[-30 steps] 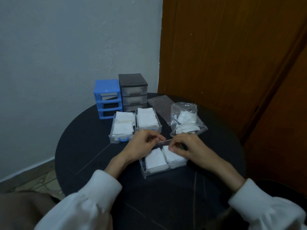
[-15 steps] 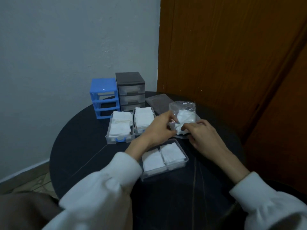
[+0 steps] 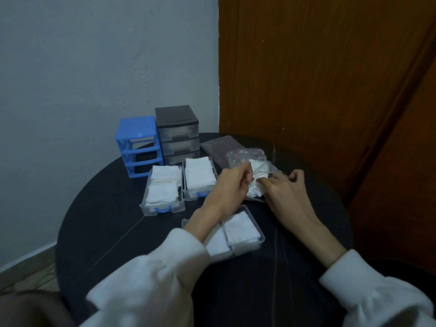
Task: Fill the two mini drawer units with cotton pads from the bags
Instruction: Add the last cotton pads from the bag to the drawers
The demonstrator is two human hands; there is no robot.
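Crinkly clear bag (image 3: 245, 159) beyond near drawer (image 3: 245, 232): left hand (image 3: 232, 185) pinches its plastic, right hand (image 3: 283, 192) pinches cotton pads (image 3: 258, 182) at mouth. Risk: thin film slips or pads snag, stack spilling onto table (image 3: 106, 220).

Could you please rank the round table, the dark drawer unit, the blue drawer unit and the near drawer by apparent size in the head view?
1. round table
2. near drawer, helped by closeness
3. dark drawer unit and blue drawer unit: too alike to rank
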